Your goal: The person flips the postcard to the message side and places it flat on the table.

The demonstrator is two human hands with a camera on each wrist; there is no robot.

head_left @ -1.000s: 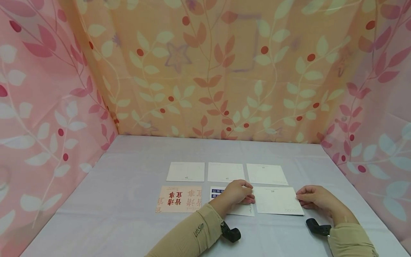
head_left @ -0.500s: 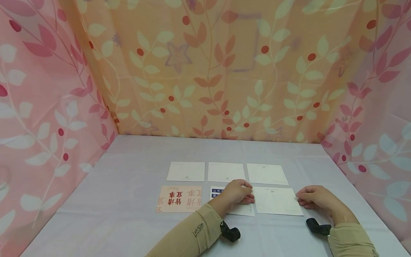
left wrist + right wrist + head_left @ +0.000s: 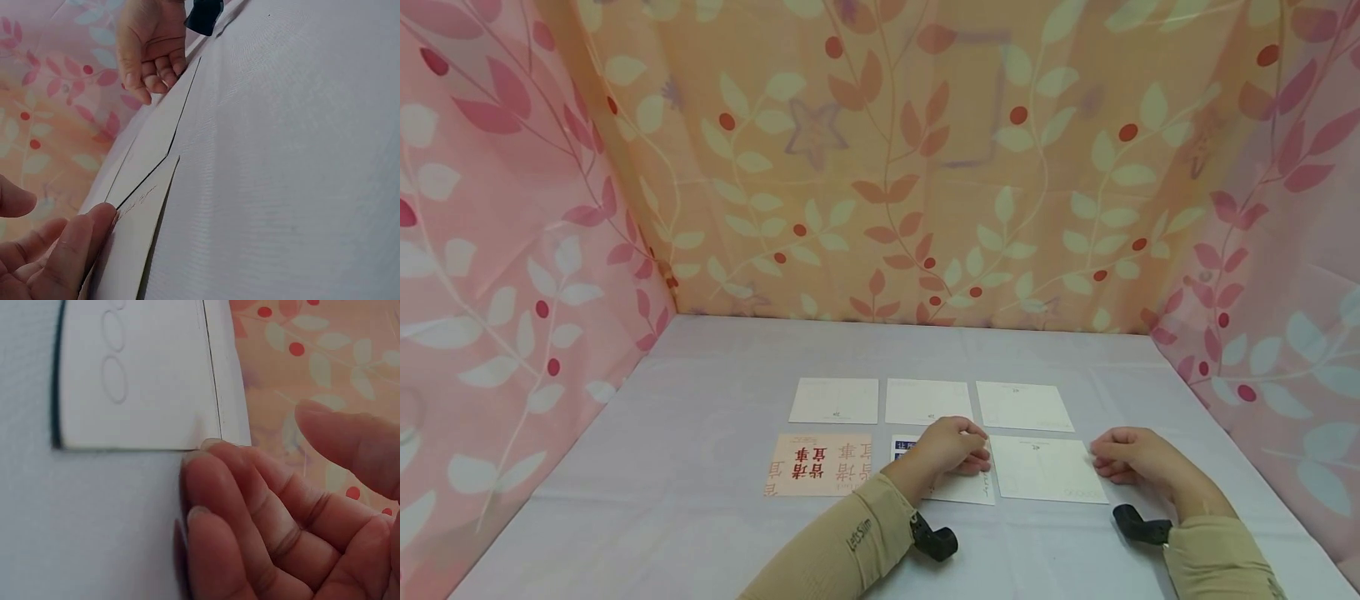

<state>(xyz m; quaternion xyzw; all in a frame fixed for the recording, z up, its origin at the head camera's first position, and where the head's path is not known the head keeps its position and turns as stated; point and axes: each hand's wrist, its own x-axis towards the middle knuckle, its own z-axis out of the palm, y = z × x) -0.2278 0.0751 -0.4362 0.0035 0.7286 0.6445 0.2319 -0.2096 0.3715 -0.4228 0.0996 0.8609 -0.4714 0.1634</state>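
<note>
A white postcard (image 3: 1048, 471) lies at the front right, its blank back up. My right hand (image 3: 1138, 457) is at its right edge; in the right wrist view the fingertips (image 3: 215, 469) rest by the card's edge and the thumb (image 3: 340, 440) stands off it. My left hand (image 3: 946, 450) is over the middle front postcard (image 3: 966, 490), fingertips by the gap between the two cards. In the left wrist view its thumb (image 3: 15, 200) is apart from the fingers. Part of the middle card, printed with dark blue blocks, is hidden under this hand.
A peach postcard (image 3: 820, 465) with red characters lies at the front left. Behind stand in a row three white postcards: left (image 3: 835, 402), middle (image 3: 927, 402) and right (image 3: 1022, 406). A white cloth covers the table (image 3: 647, 467); patterned curtains (image 3: 880, 167) enclose it.
The front right postcard has shifted slightly left, then stays put. Both hands have since risen a little, the left one also drawing slightly left.
</note>
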